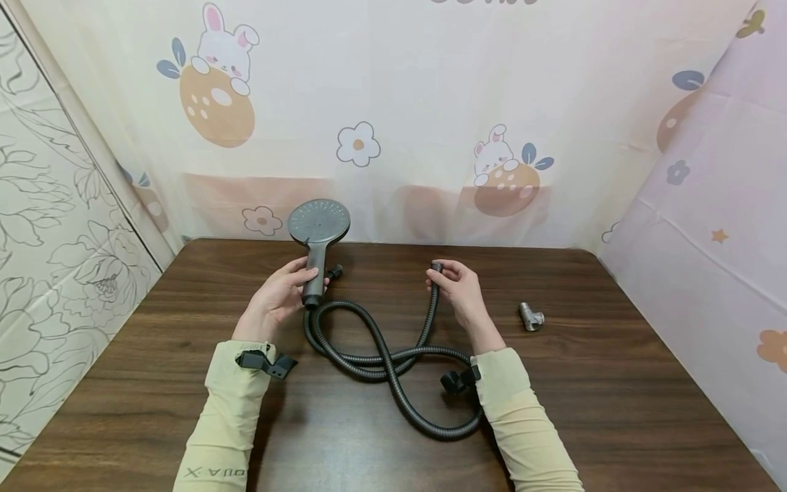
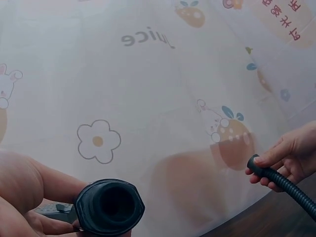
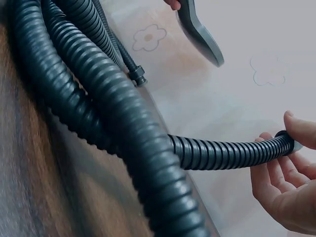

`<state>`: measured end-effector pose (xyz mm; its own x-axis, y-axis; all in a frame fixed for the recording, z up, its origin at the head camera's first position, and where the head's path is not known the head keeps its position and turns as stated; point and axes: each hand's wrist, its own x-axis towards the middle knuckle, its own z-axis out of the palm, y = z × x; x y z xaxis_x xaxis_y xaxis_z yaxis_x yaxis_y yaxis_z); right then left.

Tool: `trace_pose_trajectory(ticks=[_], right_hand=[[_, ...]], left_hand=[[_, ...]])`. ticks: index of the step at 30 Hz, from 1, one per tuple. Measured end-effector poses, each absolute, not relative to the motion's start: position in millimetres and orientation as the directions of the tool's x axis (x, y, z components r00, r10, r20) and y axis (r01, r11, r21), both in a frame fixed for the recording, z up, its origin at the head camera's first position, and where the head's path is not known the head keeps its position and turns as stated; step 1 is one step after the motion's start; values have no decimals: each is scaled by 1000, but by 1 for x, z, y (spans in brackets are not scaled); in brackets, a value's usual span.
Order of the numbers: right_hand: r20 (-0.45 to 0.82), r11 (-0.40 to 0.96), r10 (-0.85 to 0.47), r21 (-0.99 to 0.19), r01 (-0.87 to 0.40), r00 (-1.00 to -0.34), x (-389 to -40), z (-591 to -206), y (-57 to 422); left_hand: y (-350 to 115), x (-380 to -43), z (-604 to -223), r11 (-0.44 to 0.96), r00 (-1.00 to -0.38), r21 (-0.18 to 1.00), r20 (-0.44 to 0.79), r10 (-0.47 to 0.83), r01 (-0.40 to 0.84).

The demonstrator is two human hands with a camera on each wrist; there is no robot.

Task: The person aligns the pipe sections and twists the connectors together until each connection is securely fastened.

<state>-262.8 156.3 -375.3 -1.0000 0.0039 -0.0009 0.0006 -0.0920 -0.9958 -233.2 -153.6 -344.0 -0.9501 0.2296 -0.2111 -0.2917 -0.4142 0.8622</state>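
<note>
A grey handheld shower head (image 1: 319, 222) stands upright in my left hand (image 1: 273, 297), which grips its handle with the spray face up. In the left wrist view the round hollow end of its handle (image 2: 112, 206) faces the camera, by my left fingers. My right hand (image 1: 462, 294) pinches one end of a dark ribbed shower hose (image 1: 384, 359) between thumb and fingers. In the right wrist view that hose end (image 3: 284, 143) sits between my right thumb and fingers. The hose lies looped on the table, and its other end fitting (image 1: 335, 272) rests behind the shower head.
A small silver T-shaped pipe fitting (image 1: 531, 317) lies on the brown wooden table (image 1: 615, 410), right of my right hand. A patterned curtain (image 1: 406, 102) hangs along the table's back edge. Black wrist mounts (image 1: 267, 363) sit on both sleeves.
</note>
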Motion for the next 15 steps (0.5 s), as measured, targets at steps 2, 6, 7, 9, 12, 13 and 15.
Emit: trace_pose_trajectory(ticks=[2,6,7,9,12,13,15], right_hand=[[16,-95,-3,-995,-15,-1000,-263,-375,155],[40,-103,-19,-994,-38,-999,-262,-375,152],[46,-102,-22,-994,-44,-999,-262,-375,151],[51,-109,-25,-993,-48,-998,-262,-375,151],[52,-110,-29,-993,-49,-998,-261,-375,149],[52,-109,-32,-993,-48,-998,-261,-374,148],[44,-106,-38,-994,-40,-998,-261,-374,147]], left_hand=[[-152,-234,-344,-414,-951,864,-204,230,-286],[-149,-235,-345,-421,-953,864,-194,232,-278],[-148,-235,-345,-429,-954,860,-192,231,-277],[-147,-235,-345,-448,-956,852,-186,227,-273],[-144,-236,-346,-480,-958,835,-178,225,-268],[-144,-236,-346,-491,-959,830,-175,224,-266],[-143,-236,-347,-506,-959,820,-173,226,-267]])
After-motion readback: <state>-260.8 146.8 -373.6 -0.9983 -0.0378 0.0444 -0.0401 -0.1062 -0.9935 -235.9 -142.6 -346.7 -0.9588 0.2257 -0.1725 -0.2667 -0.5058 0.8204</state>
